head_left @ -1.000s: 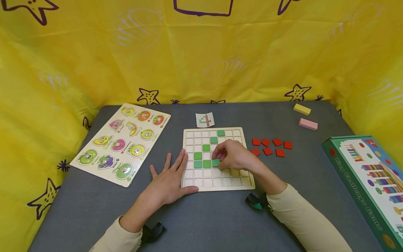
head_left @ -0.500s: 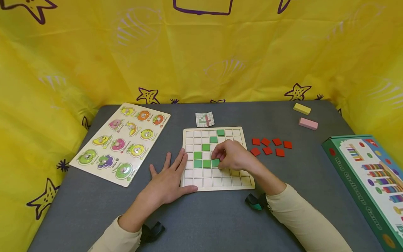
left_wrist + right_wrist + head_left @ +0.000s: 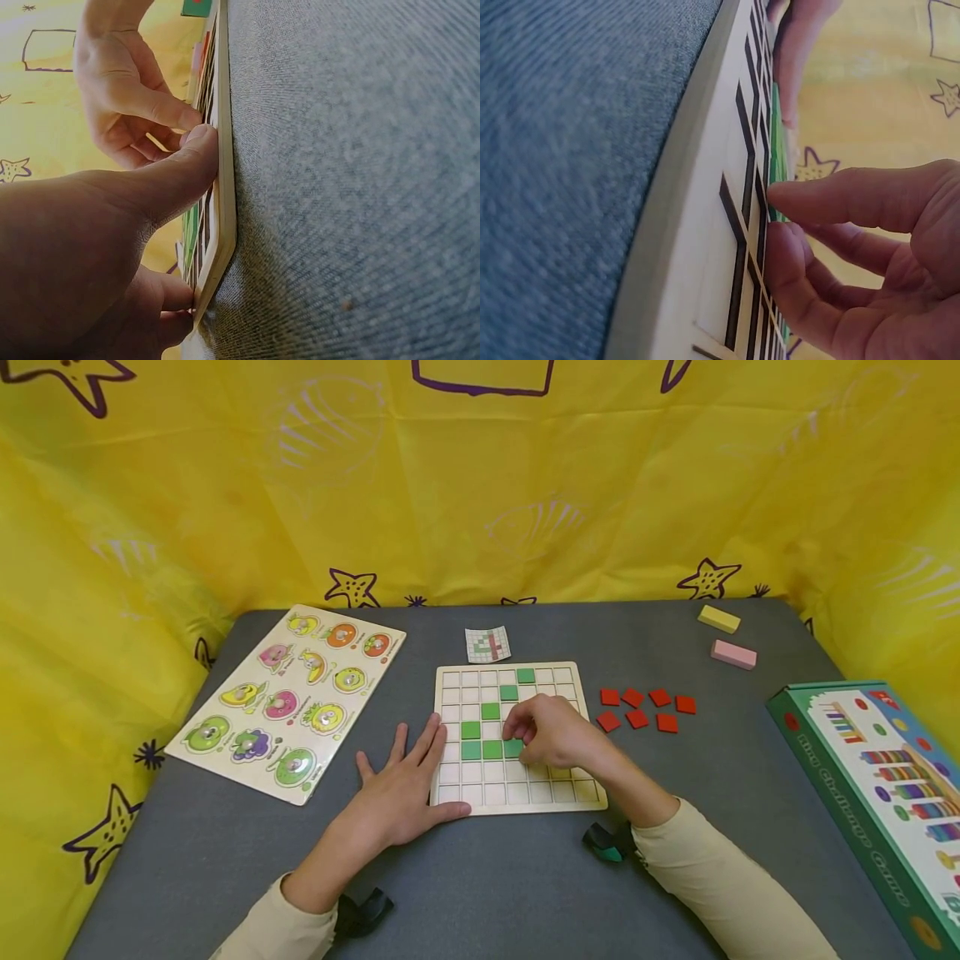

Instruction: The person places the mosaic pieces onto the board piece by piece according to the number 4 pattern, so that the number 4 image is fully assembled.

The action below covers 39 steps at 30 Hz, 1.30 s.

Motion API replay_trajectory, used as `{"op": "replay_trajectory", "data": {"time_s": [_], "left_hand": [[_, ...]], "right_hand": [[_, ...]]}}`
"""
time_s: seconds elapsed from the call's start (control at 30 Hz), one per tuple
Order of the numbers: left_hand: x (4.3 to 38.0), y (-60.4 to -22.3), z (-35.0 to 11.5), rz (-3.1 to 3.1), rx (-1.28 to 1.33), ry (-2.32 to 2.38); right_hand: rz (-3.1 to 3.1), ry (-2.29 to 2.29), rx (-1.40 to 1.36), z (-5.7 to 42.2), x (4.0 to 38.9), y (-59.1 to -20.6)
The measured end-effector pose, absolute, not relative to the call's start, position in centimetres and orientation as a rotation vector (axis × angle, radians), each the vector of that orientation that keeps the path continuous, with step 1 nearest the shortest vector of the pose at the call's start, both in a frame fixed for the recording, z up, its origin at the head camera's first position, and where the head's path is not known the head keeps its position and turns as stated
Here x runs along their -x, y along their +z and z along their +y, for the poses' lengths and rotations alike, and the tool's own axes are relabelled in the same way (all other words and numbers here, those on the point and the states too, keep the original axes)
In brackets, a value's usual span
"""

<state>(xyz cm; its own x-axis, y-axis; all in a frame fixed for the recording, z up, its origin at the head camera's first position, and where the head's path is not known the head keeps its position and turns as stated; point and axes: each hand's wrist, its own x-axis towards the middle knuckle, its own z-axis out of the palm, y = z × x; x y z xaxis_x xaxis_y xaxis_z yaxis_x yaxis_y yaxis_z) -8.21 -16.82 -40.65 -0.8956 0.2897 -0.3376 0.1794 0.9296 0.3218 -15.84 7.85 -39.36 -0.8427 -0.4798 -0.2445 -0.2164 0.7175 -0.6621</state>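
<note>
A wooden grid board [image 3: 495, 795] lies on the grey table in the head view, with several green square tiles [image 3: 492, 749] set in its cells. My left hand [image 3: 403, 795] rests along the board's left edge, fingers spread and thumb on the front-left corner. Over the middle of the grid, my right hand [image 3: 558, 732] pinches a green tile [image 3: 512, 748] at the right end of a row of green; its fingers partly cover it. The right wrist view shows thumb and fingertip of the right hand [image 3: 855, 255] at the green edge, low against the board.
Several red tiles [image 3: 637, 719] lie right of the board. Behind it sits a small pattern card [image 3: 487, 645]. A fruit puzzle board [image 3: 300, 693] is at left. Yellow [image 3: 719, 618] and pink blocks [image 3: 734, 654] stand back right, near a green game box [image 3: 847, 810].
Hardly anything differs. Both hands keep their places on the board, and the tiles stay where they were.
</note>
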Motion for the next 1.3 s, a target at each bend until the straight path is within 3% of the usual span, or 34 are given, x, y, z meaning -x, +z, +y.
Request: {"op": "replay_trajectory", "data": {"time_s": [0.63, 1.3], "left_hand": [[8.2, -40.8, -16.9, 2.698, -0.339, 0.412], [8.2, -40.7, -16.9, 2.696, -0.354, 0.424]], "right_hand": [[2.458, -1.052, 0.657, 10.3, 16.9, -38.6], [2.682, -1.113, 0.483, 19.0, 19.0, -37.5]]}}
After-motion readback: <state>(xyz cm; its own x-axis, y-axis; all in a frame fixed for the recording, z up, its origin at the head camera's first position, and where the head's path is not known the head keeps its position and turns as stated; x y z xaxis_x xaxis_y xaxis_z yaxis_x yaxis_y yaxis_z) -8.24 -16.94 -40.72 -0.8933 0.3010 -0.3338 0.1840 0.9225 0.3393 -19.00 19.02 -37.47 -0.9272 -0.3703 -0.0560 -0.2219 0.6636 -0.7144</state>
